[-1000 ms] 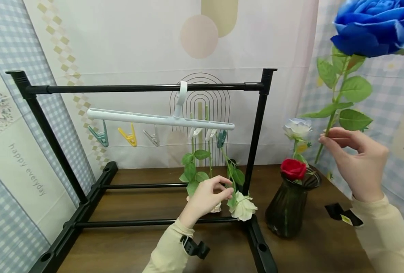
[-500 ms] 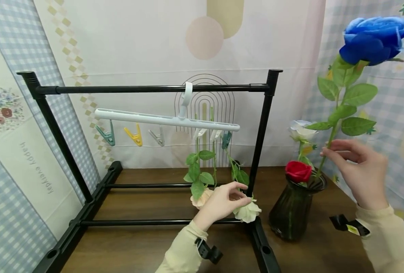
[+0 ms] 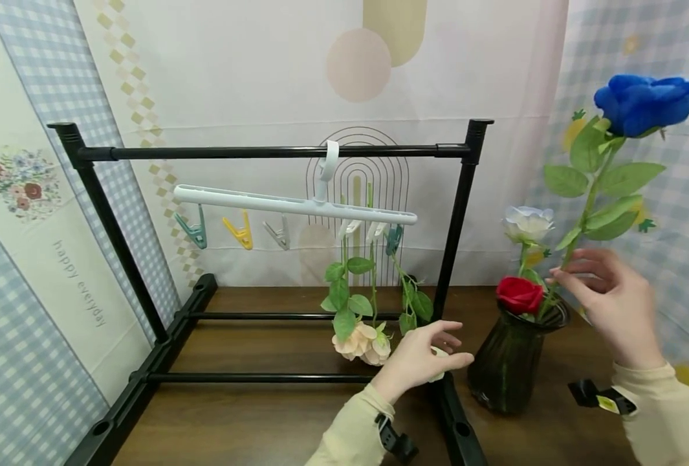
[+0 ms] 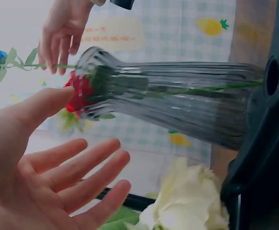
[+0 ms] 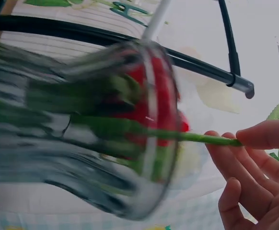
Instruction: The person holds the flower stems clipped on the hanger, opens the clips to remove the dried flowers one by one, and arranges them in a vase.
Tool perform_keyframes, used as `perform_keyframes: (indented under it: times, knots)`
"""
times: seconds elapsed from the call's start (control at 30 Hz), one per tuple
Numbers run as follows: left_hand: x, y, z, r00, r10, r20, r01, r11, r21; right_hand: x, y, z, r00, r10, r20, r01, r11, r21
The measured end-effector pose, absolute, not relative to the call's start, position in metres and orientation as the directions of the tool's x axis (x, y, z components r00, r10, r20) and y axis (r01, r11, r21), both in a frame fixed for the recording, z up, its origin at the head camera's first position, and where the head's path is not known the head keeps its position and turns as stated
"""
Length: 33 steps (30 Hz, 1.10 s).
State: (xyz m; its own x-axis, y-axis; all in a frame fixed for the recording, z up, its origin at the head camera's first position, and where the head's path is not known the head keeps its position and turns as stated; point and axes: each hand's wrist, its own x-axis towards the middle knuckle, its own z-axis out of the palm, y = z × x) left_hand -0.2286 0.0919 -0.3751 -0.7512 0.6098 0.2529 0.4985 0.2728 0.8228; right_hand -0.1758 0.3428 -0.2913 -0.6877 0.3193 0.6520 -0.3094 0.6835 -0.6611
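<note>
My right hand [image 3: 618, 304] pinches the green stem of a blue rose [image 3: 647, 103] between thumb and fingers. In the right wrist view the stem [image 5: 202, 138] runs down through the mouth of a dark glass vase [image 3: 506, 369]. A red rose [image 3: 519, 295] and a white rose [image 3: 528, 224] also stand in that vase. My left hand [image 3: 416, 357] holds nothing; its fingers spread apart beside the vase. In the head view it mostly covers a cream rose [image 4: 185, 196], which hangs head down close to the fingers.
A black rack [image 3: 274, 153] bears a pale hanger [image 3: 297, 206] with clips. Peach roses [image 3: 356, 341] hang upside down from it. A teal clip [image 3: 195, 231], a yellow clip [image 3: 239, 231] and a grey clip [image 3: 278, 233] hang on its left. Everything stands on a brown table [image 3: 262, 421].
The blue rose has come down and its stem has entered the vase. My left hand has moved right, toward the vase, passing in front of the cream rose.
</note>
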Motion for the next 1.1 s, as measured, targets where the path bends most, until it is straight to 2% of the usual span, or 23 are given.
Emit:
perform_keyframes:
  times: [0.33, 0.47, 0.63, 0.93, 1.1]
  knots:
    - [-0.226, 0.118, -0.389, -0.781, 0.554, 0.288, 0.483, 0.245, 0.841, -0.181, 0.344, -0.317, -0.726, 0.304, 0.617, -0.293, 0.675, -0.677]
    - [-0.224, 0.128, -0.394, -0.796, 0.529, 0.295, 0.477, 0.248, 0.843, -0.183, 0.346, -0.326, -0.718, 0.291, 0.632, -0.297, 0.693, -0.657]
    - [-0.221, 0.143, -0.399, -0.809, 0.52, 0.275, 0.472, 0.294, 0.831, -0.183, 0.347, -0.331, -0.706, 0.306, 0.639, -0.269, 0.719, -0.641]
    - [-0.219, 0.168, -0.407, -0.842, 0.456, 0.289, 0.488, 0.414, 0.769, -0.18, 0.343, -0.328, -0.741, 0.307, 0.597, -0.185, 0.762, -0.62]
    - [-0.219, 0.176, -0.412, -0.838, 0.447, 0.314, 0.513, 0.445, 0.734, -0.179, 0.342, -0.324, -0.755, 0.276, 0.595, -0.174, 0.79, -0.587]
